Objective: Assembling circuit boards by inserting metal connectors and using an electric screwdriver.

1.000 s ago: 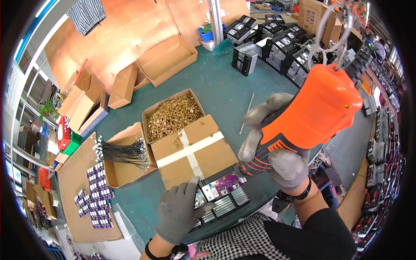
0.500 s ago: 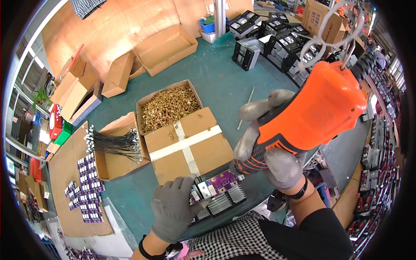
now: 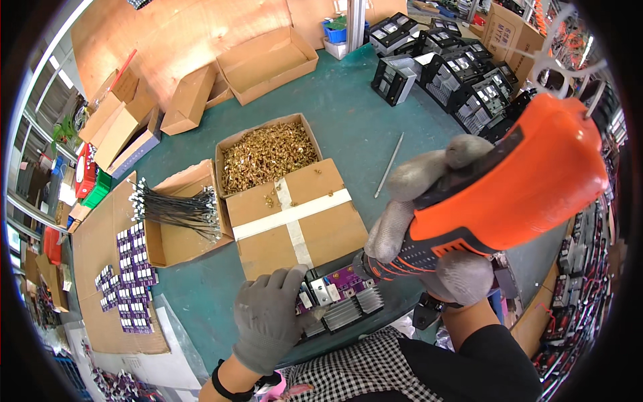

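Observation:
My right hand (image 3: pixel 418 175), in a grey glove, is wrapped round an orange and black power screwdriver (image 3: pixel 519 184). The tool slants down to the left, its nose at the right end of a purple circuit board (image 3: pixel 343 279). That board lies along a finned metal heat sink (image 3: pixel 347 312) in a black frame near the table's front edge. Gloved too, my left hand (image 3: pixel 269 319) grips the left end of this assembly, fingers on top and thumb by the fins. The screwdriver's nose hides the bit and whatever lies under it.
Beyond the assembly stand a taped cardboard box (image 3: pixel 311 234), a box of brass screws (image 3: pixel 268 155) and a box of black cables (image 3: pixel 181 209). Purple boards (image 3: pixel 136 281) lie at left. A thin metal rod (image 3: pixel 389 165) and several finished-looking black units (image 3: pixel 396 79) are farther back.
The screwdriver's body and my right hand have shifted right in the view, with the nose still at the board's right end. My left hand keeps its grip. The whole view has shifted slightly.

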Motion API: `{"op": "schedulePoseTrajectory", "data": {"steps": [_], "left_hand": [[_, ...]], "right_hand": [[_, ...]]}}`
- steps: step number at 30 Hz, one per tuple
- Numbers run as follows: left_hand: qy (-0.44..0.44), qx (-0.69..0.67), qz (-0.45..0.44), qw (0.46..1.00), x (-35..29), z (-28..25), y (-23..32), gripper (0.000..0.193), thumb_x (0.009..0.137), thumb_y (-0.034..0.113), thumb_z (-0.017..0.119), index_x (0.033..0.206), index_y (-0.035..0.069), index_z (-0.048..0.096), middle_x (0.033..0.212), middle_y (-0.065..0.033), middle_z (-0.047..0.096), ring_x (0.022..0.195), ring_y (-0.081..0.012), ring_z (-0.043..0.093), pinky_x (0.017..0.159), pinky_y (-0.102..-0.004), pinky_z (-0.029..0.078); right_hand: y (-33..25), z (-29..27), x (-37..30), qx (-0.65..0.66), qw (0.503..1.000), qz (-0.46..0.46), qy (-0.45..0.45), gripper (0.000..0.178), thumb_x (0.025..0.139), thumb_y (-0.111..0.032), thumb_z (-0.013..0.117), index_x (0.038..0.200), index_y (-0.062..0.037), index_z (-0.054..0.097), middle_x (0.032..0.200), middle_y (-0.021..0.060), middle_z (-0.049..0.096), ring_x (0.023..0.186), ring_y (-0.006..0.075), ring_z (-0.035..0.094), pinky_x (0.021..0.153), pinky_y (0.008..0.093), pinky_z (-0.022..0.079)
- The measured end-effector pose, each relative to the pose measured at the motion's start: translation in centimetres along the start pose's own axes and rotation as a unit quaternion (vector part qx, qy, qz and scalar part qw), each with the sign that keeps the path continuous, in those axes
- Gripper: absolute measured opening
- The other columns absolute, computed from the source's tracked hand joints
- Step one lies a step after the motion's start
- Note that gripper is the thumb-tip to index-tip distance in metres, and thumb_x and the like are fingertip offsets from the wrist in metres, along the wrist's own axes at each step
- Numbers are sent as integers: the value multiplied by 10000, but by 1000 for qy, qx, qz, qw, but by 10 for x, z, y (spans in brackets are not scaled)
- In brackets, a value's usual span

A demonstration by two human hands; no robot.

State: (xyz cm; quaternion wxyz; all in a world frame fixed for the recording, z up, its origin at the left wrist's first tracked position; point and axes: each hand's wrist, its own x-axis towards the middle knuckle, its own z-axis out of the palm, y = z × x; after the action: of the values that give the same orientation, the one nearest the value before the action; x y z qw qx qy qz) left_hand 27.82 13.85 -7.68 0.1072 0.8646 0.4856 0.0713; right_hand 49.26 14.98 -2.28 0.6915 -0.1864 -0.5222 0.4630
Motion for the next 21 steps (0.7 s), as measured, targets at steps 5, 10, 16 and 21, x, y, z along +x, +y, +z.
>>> {"op": "schedulePoseTrajectory", "data": {"steps": [5,10,16,21], "left_hand": [[3,-16,-3,1000,1,-2,-1,596,596,453,748,1031,87,569,832,-56,607,771,-244,602,695,-357,421],[-4,-27,-9,1000,0,-3,0,604,581,412,767,1051,89,566,856,-58,606,798,-243,600,708,-358,423],[-4,-34,-13,999,-2,-5,1,589,587,393,768,1050,91,566,866,-56,605,809,-243,600,714,-361,426],[-1,-17,-12,1000,-3,-3,3,593,578,400,770,1046,97,568,866,-50,606,805,-236,602,715,-352,429]], "right_hand": [[8,-2,1,-16,1000,-8,6,610,767,-188,697,1262,-38,374,1109,229,549,753,282,652,630,363,556],[14,-2,-1,50,999,-11,8,606,783,-209,693,1265,-44,365,1102,235,548,726,279,650,596,371,555],[16,3,-4,71,996,28,42,603,802,-234,689,1269,-52,355,1093,243,546,695,275,647,556,380,553],[4,12,0,-176,984,0,-20,693,776,-282,721,1318,-132,317,1109,193,552,641,260,644,518,375,551]]}}
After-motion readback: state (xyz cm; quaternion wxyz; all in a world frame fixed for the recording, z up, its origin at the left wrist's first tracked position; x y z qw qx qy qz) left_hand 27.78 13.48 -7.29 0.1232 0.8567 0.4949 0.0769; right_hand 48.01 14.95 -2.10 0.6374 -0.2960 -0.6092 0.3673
